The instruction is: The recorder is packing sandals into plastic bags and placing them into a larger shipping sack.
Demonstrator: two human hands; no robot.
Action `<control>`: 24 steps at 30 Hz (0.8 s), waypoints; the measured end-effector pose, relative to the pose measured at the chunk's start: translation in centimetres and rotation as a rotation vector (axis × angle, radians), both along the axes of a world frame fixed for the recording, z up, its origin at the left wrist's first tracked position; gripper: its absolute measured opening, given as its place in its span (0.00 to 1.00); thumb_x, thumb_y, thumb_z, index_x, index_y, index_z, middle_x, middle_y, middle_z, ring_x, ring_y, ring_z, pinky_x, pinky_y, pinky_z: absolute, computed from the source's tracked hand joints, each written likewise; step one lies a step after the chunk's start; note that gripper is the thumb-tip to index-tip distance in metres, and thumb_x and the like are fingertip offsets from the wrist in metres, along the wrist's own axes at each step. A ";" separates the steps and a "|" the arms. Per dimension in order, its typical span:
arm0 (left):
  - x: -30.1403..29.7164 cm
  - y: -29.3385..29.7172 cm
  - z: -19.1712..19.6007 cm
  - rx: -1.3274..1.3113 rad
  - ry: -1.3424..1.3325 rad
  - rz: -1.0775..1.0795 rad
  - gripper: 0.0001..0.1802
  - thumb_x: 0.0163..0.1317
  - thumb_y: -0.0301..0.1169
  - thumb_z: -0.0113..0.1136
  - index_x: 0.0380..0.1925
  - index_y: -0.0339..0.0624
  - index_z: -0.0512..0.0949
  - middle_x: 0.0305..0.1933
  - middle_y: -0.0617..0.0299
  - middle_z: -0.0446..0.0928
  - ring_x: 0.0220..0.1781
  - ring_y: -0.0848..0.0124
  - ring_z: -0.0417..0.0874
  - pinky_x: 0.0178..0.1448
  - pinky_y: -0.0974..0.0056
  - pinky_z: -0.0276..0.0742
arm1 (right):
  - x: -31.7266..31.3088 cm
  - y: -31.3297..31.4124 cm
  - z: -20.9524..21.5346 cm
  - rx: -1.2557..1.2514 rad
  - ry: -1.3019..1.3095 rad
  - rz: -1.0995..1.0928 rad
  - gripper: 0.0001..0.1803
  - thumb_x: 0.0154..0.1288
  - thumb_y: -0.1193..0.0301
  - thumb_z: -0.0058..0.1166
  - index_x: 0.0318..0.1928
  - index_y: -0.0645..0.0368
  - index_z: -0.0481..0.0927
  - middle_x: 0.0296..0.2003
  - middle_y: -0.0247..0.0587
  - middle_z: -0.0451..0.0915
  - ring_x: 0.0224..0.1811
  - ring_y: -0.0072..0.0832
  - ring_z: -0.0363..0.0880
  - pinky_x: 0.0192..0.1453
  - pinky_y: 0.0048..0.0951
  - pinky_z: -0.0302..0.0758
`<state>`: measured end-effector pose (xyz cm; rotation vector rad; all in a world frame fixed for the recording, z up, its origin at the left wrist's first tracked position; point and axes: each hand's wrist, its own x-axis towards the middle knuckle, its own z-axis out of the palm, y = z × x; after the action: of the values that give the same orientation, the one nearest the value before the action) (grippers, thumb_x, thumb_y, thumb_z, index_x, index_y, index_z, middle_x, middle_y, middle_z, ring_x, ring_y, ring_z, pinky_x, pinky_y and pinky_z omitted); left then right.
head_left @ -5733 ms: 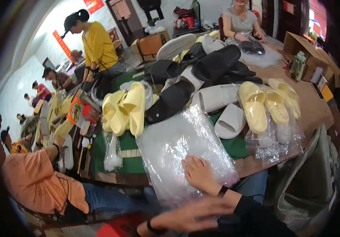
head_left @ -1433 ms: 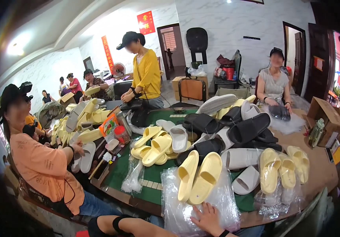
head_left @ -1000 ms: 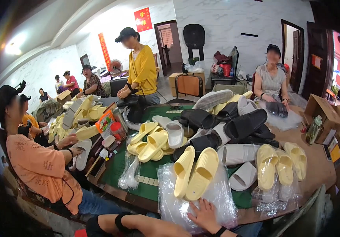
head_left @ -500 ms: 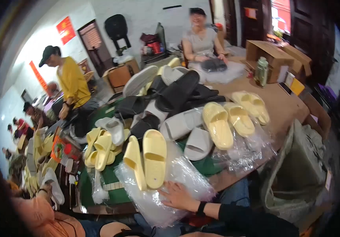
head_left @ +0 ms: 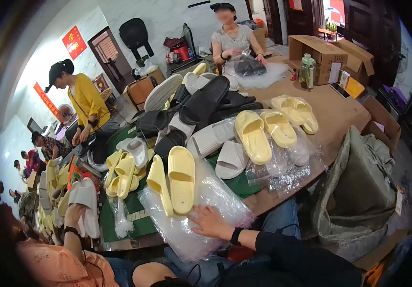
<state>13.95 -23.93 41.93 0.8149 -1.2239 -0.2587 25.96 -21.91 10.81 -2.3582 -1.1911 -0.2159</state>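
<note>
My right hand [head_left: 209, 222] lies palm down with its fingers spread on a stack of clear plastic bags [head_left: 182, 239] at the table's near edge. It holds nothing. Just beyond my fingertips, a pair of yellow slippers rests on the bags: one slipper [head_left: 182, 179] lies sole down, the other [head_left: 159, 185] is tipped on its side against it. My left hand is out of view.
Grey and black slippers [head_left: 205, 100] are heaped mid-table. Bagged yellow slippers [head_left: 253, 136] lie to the right, near an open sack [head_left: 354, 191]. At left, an orange-shirted person's hand [head_left: 74, 214] holds grey slippers [head_left: 88, 205]. Another person [head_left: 237, 40] sits opposite, handling bagged black slippers [head_left: 250, 66].
My right hand stays on the bags while the view shifts slightly. At left, the orange-shirted person has raised grey slippers upright. The person opposite has turned their head.
</note>
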 end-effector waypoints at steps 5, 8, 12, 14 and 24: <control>-2.6 -0.3 1.1 -0.007 0.279 -0.039 0.48 0.70 0.62 0.22 0.66 0.21 0.58 0.71 0.33 0.54 0.70 0.45 0.62 0.68 0.47 0.60 | -0.3 1.0 -0.3 0.073 -0.035 -0.024 0.31 0.62 0.46 0.50 0.61 0.48 0.74 0.62 0.55 0.68 0.63 0.45 0.65 0.64 0.47 0.61; -3.9 -0.2 1.1 -0.030 0.315 0.063 0.48 0.70 0.61 0.22 0.66 0.21 0.56 0.71 0.33 0.53 0.70 0.45 0.62 0.69 0.48 0.60 | -0.3 1.5 -0.7 0.018 0.015 -0.005 0.31 0.62 0.46 0.49 0.61 0.47 0.74 0.61 0.55 0.69 0.63 0.46 0.67 0.64 0.49 0.62; -4.9 -1.1 1.0 -0.054 0.372 0.196 0.47 0.71 0.60 0.22 0.67 0.21 0.54 0.72 0.33 0.52 0.71 0.46 0.61 0.70 0.48 0.58 | 0.4 -0.2 0.0 -0.026 -0.067 -0.053 0.32 0.60 0.45 0.51 0.63 0.45 0.73 0.62 0.56 0.68 0.65 0.48 0.64 0.65 0.52 0.58; -5.3 -1.3 1.4 -0.077 0.426 0.208 0.47 0.71 0.60 0.22 0.67 0.21 0.54 0.72 0.33 0.52 0.71 0.47 0.60 0.70 0.49 0.58 | 0.7 -0.4 0.5 -0.028 -0.070 -0.038 0.33 0.61 0.46 0.50 0.63 0.45 0.72 0.63 0.55 0.67 0.65 0.47 0.63 0.65 0.51 0.58; -5.3 -1.9 0.6 -0.169 0.619 0.045 0.41 0.74 0.52 0.25 0.69 0.20 0.47 0.74 0.36 0.47 0.75 0.52 0.55 0.74 0.53 0.53 | 0.0 0.8 -0.2 0.069 -0.051 -0.010 0.31 0.61 0.46 0.50 0.62 0.44 0.73 0.64 0.54 0.66 0.67 0.47 0.61 0.66 0.51 0.57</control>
<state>8.67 -25.84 42.54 0.5529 -0.6338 -0.3351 25.99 -21.10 10.62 -2.3116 -1.1762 -0.3173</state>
